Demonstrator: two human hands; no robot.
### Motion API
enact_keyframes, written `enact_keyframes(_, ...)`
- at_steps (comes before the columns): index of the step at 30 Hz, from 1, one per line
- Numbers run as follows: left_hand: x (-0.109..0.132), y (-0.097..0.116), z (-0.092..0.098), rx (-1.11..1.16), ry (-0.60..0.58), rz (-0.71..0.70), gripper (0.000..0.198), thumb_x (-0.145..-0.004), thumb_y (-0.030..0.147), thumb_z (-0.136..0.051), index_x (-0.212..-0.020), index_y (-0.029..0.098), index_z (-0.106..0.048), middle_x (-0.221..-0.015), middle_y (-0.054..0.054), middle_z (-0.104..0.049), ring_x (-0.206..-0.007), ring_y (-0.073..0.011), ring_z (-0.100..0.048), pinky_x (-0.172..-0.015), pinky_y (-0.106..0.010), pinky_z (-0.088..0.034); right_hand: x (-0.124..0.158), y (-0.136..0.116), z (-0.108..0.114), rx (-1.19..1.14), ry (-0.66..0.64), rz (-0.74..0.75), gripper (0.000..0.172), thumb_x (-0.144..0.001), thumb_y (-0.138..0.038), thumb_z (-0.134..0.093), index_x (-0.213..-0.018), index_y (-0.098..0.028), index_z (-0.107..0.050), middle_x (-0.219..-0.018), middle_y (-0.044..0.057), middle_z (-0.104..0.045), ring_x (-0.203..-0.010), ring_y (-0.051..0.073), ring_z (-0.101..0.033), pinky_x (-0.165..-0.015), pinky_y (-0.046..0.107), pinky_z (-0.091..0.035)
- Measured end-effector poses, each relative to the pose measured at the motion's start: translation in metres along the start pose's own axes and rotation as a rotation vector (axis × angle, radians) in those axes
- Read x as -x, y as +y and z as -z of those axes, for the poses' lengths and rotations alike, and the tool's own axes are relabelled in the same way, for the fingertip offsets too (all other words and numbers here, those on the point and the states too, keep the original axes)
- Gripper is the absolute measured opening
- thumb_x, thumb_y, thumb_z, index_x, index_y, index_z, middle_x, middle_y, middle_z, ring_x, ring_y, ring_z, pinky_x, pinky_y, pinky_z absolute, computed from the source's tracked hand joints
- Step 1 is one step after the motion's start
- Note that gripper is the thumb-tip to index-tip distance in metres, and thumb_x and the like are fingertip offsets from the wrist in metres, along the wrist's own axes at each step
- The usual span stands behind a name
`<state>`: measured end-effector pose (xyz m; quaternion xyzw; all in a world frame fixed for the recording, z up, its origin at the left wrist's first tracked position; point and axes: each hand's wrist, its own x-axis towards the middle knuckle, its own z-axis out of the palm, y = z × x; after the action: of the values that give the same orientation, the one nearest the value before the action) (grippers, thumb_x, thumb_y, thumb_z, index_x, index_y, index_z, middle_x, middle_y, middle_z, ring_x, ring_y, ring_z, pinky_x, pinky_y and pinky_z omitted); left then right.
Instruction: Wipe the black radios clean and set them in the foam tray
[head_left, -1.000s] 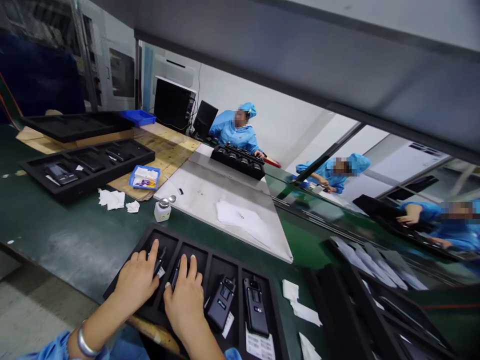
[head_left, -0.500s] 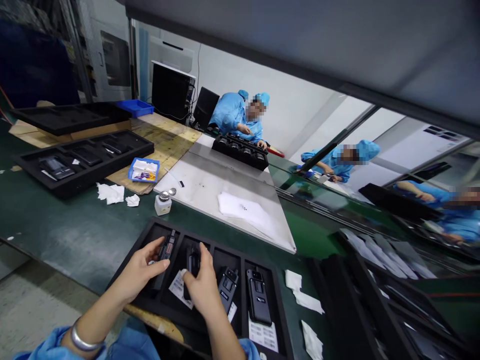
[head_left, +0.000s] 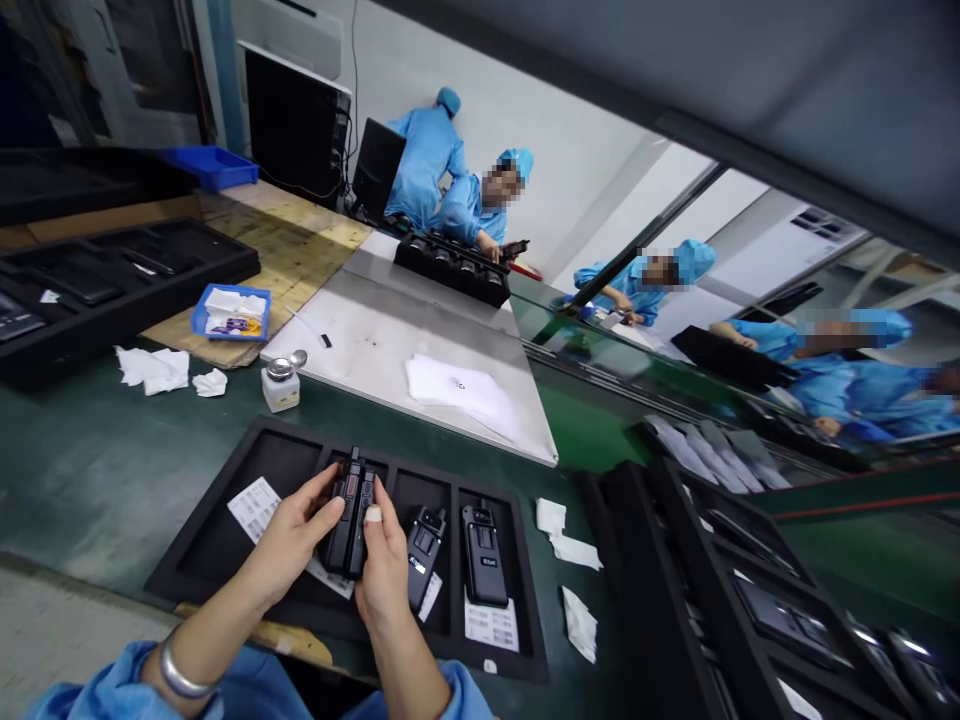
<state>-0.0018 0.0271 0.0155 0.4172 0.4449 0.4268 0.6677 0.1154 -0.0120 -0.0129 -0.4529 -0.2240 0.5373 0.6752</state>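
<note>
Left hand (head_left: pixel 289 540) and right hand (head_left: pixel 382 565) each grip closed on one of two black handsets (head_left: pixel 349 515), pressed side by side above the black tray (head_left: pixel 217 545) on the green surface (head_left: pixel 97 470); two more handsets (head_left: pixel 454 550) lie in tray slots.

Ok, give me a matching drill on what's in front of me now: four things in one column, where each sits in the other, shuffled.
Things:
1. two handsets
2. small white bottle
3. blue tray
4. white sheet

Places:
A. on the wooden board
B. on the grey metal plate
C. held together between left hand and right hand, above the black foam tray
D. on the green mat by the plate's near corner

Pairs: 1-C, 2-D, 3-A, 4-B
</note>
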Motion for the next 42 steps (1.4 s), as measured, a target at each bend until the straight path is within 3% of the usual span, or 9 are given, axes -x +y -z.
enact_keyframes(9, -0.007, -0.007, 0.003, -0.267, 0.049, -0.025, 0.075, -0.081, 0.063, -0.066, -0.138, 0.015, -0.056, -0.139, -0.012, -0.061, -0.13, -0.0306, -0.055, -0.113, -0.044, -0.041, -0.001, -0.005, 0.001, -0.193, 0.051, -0.132, 0.063, -0.078, -0.048, -0.076, -0.133, -0.022, -0.062, -0.132, 0.008, -0.066, -0.122, 0.025, -0.062, -0.113, 0.044, -0.041)
enact_keyframes(20, -0.009, 0.0, 0.0, -0.245, 0.052, 0.006, 0.075, -0.077, 0.063, -0.07, -0.133, 0.014, -0.06, -0.136, -0.013, -0.063, -0.127, -0.0318, -0.058, -0.113, -0.046, -0.04, 0.0, -0.01, 0.004, -0.212, 0.052, -0.155, 0.059, -0.077, -0.044, -0.076, -0.131, -0.023, -0.063, -0.134, 0.007, -0.065, -0.125, 0.025, -0.06, -0.114, 0.045, -0.04)
enact_keyframes(27, -0.005, 0.0, 0.004, -0.086, -0.037, -0.003, 0.074, -0.075, 0.047, -0.08, -0.137, 0.015, -0.055, -0.133, -0.015, -0.065, -0.121, -0.0317, -0.061, -0.108, -0.049, -0.046, 0.0, -0.013, 0.003, -0.091, -0.079, 0.026, 0.064, -0.078, -0.034, -0.079, -0.137, -0.022, -0.057, -0.14, 0.008, -0.06, -0.132, 0.027, -0.054, -0.117, 0.049, -0.035)
enact_keyframes(30, 0.001, -0.002, 0.011, -0.031, -0.121, -0.109, 0.077, -0.074, 0.033, -0.083, -0.143, 0.021, -0.05, -0.139, -0.014, -0.06, -0.129, -0.0308, -0.056, -0.112, -0.047, -0.042, 0.007, -0.015, 0.004, -0.091, -0.197, 0.137, 0.075, -0.073, -0.026, -0.083, -0.141, -0.023, -0.052, -0.141, 0.011, -0.059, -0.131, 0.029, -0.054, -0.115, 0.049, -0.038)
enact_keyframes(34, 0.015, -0.007, 0.025, -0.087, -0.268, -0.21, 0.082, -0.074, 0.019, -0.083, -0.146, 0.032, -0.047, -0.148, -0.009, -0.052, -0.139, -0.0281, -0.045, -0.119, -0.042, -0.034, 0.023, -0.015, 0.013, -0.008, -0.295, 0.17, 0.082, -0.073, -0.022, -0.083, -0.146, -0.025, -0.047, -0.147, 0.012, -0.052, -0.134, 0.031, -0.051, -0.114, 0.05, -0.04)
enact_keyframes(38, 0.032, -0.014, 0.036, -0.171, -0.263, -0.214, 0.077, -0.076, 0.016, -0.08, -0.144, 0.034, -0.049, -0.155, -0.007, -0.045, -0.143, -0.0285, -0.039, -0.12, -0.043, -0.031, 0.037, -0.014, 0.021, 0.166, -0.318, 0.208, 0.074, -0.077, -0.016, -0.077, -0.145, -0.026, -0.049, -0.152, 0.011, -0.046, -0.141, 0.03, -0.042, -0.118, 0.053, -0.032)
enact_keyframes(42, 0.043, -0.019, 0.039, -0.178, -0.234, -0.213, 0.074, -0.077, 0.016, -0.078, -0.144, 0.031, -0.05, -0.152, -0.008, -0.048, -0.141, -0.0295, -0.042, -0.119, -0.046, -0.031, 0.042, -0.014, 0.024, 0.232, -0.327, 0.23, 0.072, -0.076, -0.012, -0.074, -0.143, -0.028, -0.052, -0.151, 0.009, -0.048, -0.142, 0.03, -0.041, -0.118, 0.056, -0.031)
